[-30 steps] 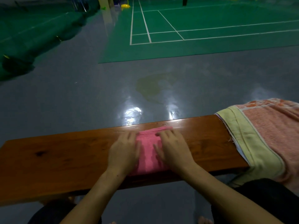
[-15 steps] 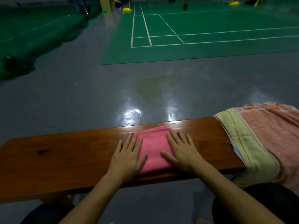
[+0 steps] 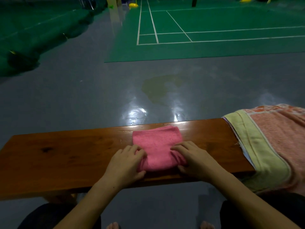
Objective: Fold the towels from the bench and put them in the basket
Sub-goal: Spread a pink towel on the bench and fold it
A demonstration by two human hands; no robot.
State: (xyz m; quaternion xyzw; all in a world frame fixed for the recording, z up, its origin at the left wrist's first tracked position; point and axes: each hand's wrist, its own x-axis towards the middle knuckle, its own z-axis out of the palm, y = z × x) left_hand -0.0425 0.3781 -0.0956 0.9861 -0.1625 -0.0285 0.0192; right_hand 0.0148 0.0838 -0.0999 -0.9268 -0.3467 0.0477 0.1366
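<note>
A small folded pink towel (image 3: 158, 142) lies on the wooden bench (image 3: 66, 156), near its middle. My left hand (image 3: 125, 162) pinches the towel's near left edge with curled fingers. My right hand (image 3: 194, 159) grips the near right edge, and the cloth bunches under its fingers. A larger orange towel (image 3: 280, 139) lies on a pale yellow towel (image 3: 257, 146), both draped over the bench's right end. No basket is in view.
The bench's left half is bare wood. Beyond it stretches a shiny grey floor (image 3: 82, 96) with a green badminton court (image 3: 198, 30) at the back. My dark-clothed knees and bare toes show at the bottom edge.
Both hands slid back from the towel's middle to its near edge. Their flat fingers curled and now gather the cloth at the near corners.
</note>
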